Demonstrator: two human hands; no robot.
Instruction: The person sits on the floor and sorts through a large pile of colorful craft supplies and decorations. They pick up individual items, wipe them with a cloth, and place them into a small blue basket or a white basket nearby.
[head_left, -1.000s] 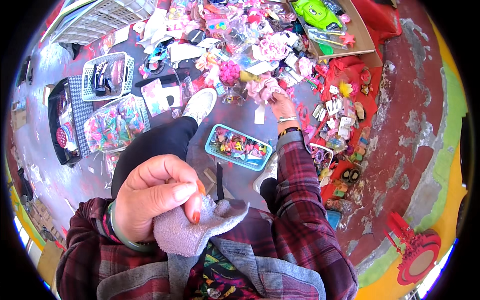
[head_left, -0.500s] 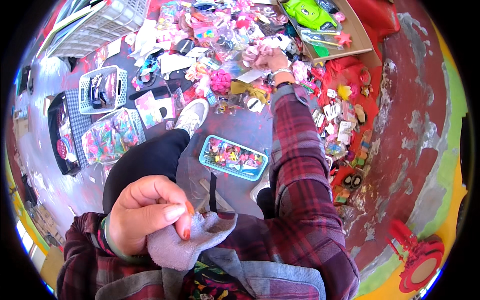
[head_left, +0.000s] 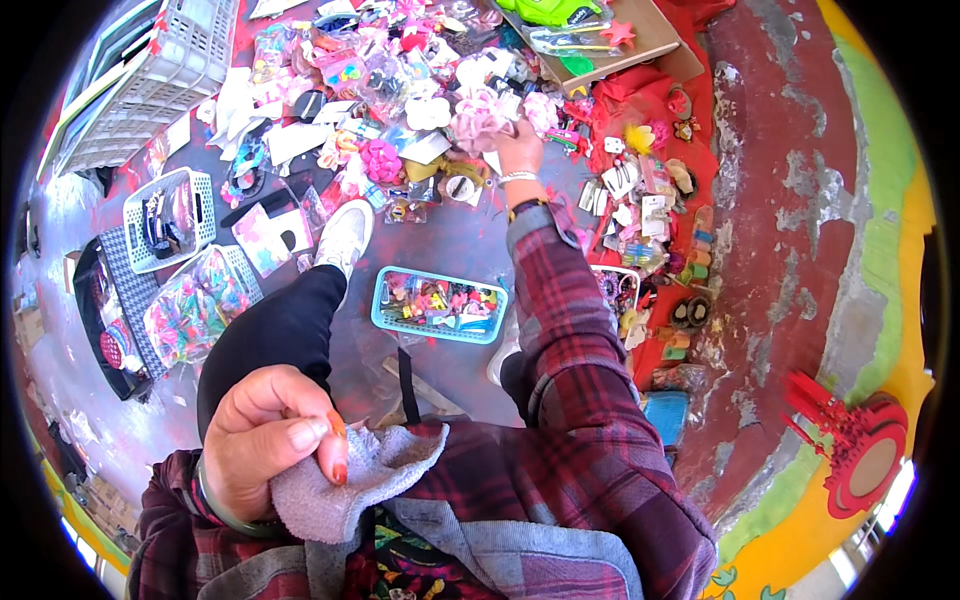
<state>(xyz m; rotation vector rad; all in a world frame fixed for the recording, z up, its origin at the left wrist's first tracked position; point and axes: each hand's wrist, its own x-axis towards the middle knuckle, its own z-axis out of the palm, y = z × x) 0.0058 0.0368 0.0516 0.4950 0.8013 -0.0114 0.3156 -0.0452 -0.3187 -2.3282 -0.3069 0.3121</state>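
My left hand is closed in front of my body, thumb against the fingers. It grips a small grey-purple cloth that droops below the fingertips. With the right arm stretched out, my right hand is at the near right side of a heap of hair accessories. Its fingers, partly hidden, close on a pink ruffled scrunchie. Close by lie a bright pink flower, a white flower-shaped piece, a pale pink flower and an olive bow.
A light blue basket of small clips stands between my feet. Left are a white basket, a bag of colourful pieces and a large crate. A cardboard box sits at the far right. A red stand mirror stands right.
My right hand has drawn the pink scrunchie slightly nearer across the heap. The whole view has shifted, with things appearing further left. My left hand still grips the cloth.
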